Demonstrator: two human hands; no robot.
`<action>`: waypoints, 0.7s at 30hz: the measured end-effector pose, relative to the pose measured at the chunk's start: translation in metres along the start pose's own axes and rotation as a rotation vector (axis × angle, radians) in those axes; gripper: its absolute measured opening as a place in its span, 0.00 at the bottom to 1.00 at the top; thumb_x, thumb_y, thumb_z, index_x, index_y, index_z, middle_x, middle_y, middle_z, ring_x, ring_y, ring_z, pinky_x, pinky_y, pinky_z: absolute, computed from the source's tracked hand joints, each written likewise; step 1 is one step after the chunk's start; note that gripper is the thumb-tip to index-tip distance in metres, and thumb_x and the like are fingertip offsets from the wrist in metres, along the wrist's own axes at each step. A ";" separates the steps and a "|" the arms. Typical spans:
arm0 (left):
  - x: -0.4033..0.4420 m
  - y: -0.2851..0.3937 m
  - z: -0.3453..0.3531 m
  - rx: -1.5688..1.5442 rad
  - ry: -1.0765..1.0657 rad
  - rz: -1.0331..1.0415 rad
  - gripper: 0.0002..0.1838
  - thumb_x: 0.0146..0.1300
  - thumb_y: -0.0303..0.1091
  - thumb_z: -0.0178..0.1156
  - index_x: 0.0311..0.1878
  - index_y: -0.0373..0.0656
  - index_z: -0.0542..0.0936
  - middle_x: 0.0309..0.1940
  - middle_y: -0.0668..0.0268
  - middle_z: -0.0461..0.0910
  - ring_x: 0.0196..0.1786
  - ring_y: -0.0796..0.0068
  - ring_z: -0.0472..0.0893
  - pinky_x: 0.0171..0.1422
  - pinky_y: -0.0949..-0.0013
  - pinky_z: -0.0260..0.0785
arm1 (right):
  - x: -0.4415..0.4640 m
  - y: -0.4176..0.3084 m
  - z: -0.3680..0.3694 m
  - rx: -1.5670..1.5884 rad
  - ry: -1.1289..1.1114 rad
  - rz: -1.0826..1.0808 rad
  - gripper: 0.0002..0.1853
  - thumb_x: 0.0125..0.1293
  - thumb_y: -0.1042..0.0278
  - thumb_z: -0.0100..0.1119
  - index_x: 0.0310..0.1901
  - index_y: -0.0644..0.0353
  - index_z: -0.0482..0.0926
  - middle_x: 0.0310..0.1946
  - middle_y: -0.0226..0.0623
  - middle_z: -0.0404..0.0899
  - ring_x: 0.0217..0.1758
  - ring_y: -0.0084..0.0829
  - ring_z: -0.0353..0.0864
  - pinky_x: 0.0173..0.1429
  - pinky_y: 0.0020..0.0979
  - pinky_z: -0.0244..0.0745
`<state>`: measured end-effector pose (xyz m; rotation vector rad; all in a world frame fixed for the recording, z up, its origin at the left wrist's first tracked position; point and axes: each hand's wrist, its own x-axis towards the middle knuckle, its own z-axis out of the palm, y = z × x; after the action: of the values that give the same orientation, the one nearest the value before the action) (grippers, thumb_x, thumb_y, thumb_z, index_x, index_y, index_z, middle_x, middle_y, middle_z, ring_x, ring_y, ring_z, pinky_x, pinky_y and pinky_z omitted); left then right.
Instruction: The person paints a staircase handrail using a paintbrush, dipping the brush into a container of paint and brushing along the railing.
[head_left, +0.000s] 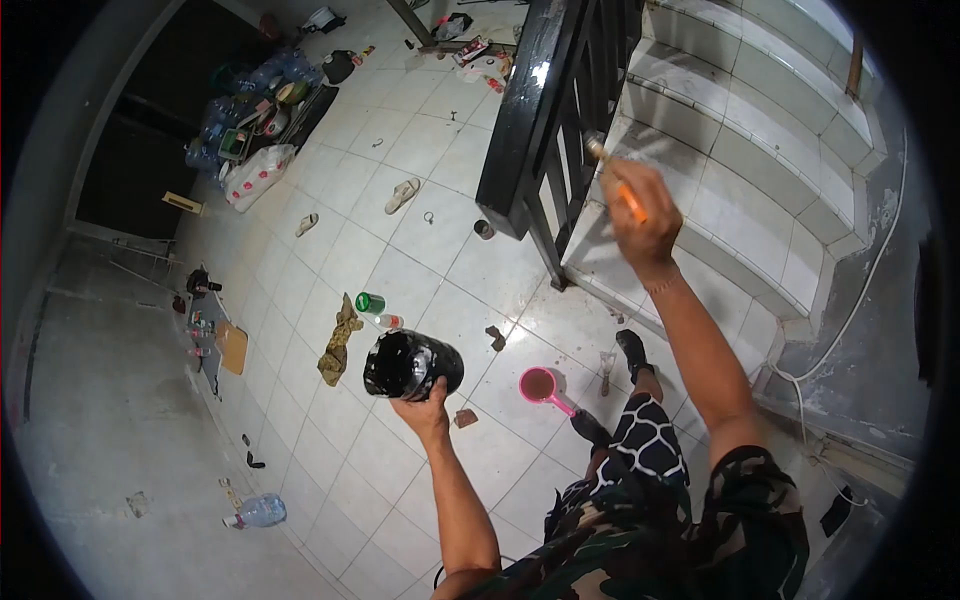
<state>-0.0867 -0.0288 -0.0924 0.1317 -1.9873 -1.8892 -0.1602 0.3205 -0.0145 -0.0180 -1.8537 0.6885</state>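
Observation:
My left hand [424, 412] is closed around a paint container [440, 362], tilted so its mouth shows; the inside is coated in glossy black. In my right hand [645, 222], fingers are wrapped round a paintbrush [632, 203] with an orange handle. Its bristle end points up and left, close to the balusters of a black stair railing [508, 150]. Whether the bristles touch the railing I cannot tell. The railing's broad top post looks shiny.
White tiled stairs [700, 140] rise on the right. A pink dipper [538, 384] with brown contents sits by my feet. Nearby lie a green can [370, 302], a crumpled cloth [338, 345] and a small tin [484, 229]. Sandals [402, 196] and piled bottles [270, 75] are farther off.

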 end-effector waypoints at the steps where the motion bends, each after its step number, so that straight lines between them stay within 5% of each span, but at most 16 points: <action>1: 0.000 -0.003 0.002 -0.015 -0.003 0.012 0.36 0.42 0.28 0.71 0.56 0.35 0.66 0.48 0.58 0.74 0.50 0.67 0.76 0.56 0.64 0.70 | 0.005 0.013 0.009 0.001 0.007 -0.003 0.07 0.56 0.75 0.62 0.37 0.61 0.79 0.35 0.37 0.81 0.37 0.36 0.82 0.41 0.30 0.78; 4: 0.001 -0.004 0.008 -0.019 -0.074 -0.027 0.33 0.44 0.31 0.71 0.55 0.35 0.68 0.46 0.59 0.76 0.49 0.68 0.76 0.55 0.66 0.70 | -0.005 0.036 0.038 0.065 0.194 0.119 0.10 0.53 0.75 0.65 0.39 0.61 0.79 0.38 0.38 0.81 0.38 0.35 0.82 0.41 0.29 0.77; 8: 0.000 0.008 0.030 -0.061 -0.059 -0.007 0.33 0.43 0.33 0.72 0.53 0.34 0.70 0.45 0.60 0.76 0.47 0.68 0.77 0.54 0.65 0.70 | -0.116 0.013 0.040 0.353 0.028 -0.112 0.04 0.57 0.78 0.58 0.34 0.61 0.79 0.35 0.42 0.82 0.39 0.38 0.83 0.45 0.33 0.79; 10: 0.006 0.008 0.033 -0.094 -0.050 0.005 0.33 0.41 0.32 0.73 0.52 0.33 0.71 0.44 0.60 0.77 0.46 0.68 0.78 0.53 0.65 0.72 | -0.146 -0.015 0.004 0.651 -0.402 -0.051 0.05 0.55 0.76 0.61 0.34 0.63 0.79 0.36 0.38 0.81 0.41 0.36 0.82 0.46 0.33 0.79; 14: 0.014 0.009 0.035 -0.061 -0.102 0.011 0.33 0.41 0.31 0.72 0.53 0.33 0.70 0.44 0.60 0.77 0.45 0.68 0.78 0.52 0.65 0.72 | -0.089 0.046 0.010 0.706 -0.506 0.092 0.06 0.52 0.71 0.66 0.33 0.57 0.81 0.37 0.35 0.82 0.41 0.31 0.83 0.45 0.28 0.79; 16: 0.012 0.010 0.039 -0.068 -0.107 0.032 0.33 0.41 0.30 0.72 0.53 0.33 0.70 0.44 0.60 0.77 0.45 0.68 0.78 0.52 0.65 0.72 | -0.034 0.103 0.020 0.893 -0.449 0.113 0.07 0.55 0.75 0.59 0.36 0.57 0.82 0.39 0.32 0.83 0.41 0.28 0.82 0.44 0.26 0.77; 17: 0.013 0.011 0.043 -0.020 -0.098 0.035 0.34 0.43 0.34 0.72 0.53 0.35 0.69 0.45 0.61 0.76 0.46 0.68 0.78 0.54 0.65 0.71 | -0.010 0.143 0.032 0.390 -0.303 -0.176 0.09 0.57 0.75 0.57 0.38 0.58 0.82 0.40 0.33 0.83 0.42 0.27 0.82 0.47 0.26 0.77; 18: 0.013 0.013 0.047 0.024 -0.086 0.038 0.35 0.44 0.38 0.72 0.54 0.36 0.68 0.45 0.61 0.76 0.47 0.68 0.77 0.56 0.64 0.69 | 0.018 0.157 0.030 0.606 -0.203 0.174 0.08 0.59 0.73 0.57 0.40 0.59 0.82 0.40 0.33 0.83 0.41 0.25 0.82 0.47 0.24 0.76; 19: 0.014 0.014 0.052 0.020 -0.085 0.044 0.35 0.44 0.38 0.72 0.54 0.36 0.68 0.45 0.61 0.76 0.47 0.68 0.77 0.56 0.64 0.69 | 0.048 0.172 0.027 0.256 0.033 0.010 0.08 0.61 0.70 0.58 0.41 0.59 0.82 0.39 0.31 0.83 0.39 0.22 0.82 0.44 0.22 0.76; 21: 0.015 0.019 0.058 0.015 -0.150 0.016 0.35 0.43 0.38 0.73 0.54 0.35 0.69 0.46 0.61 0.76 0.47 0.68 0.77 0.55 0.64 0.69 | 0.085 0.176 0.015 0.549 0.259 0.223 0.09 0.61 0.69 0.59 0.42 0.60 0.81 0.37 0.31 0.83 0.38 0.17 0.80 0.42 0.20 0.75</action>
<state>-0.1168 0.0217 -0.0708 -0.0222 -2.0934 -1.9251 -0.2614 0.4883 -0.0271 0.0427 -1.3808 1.2709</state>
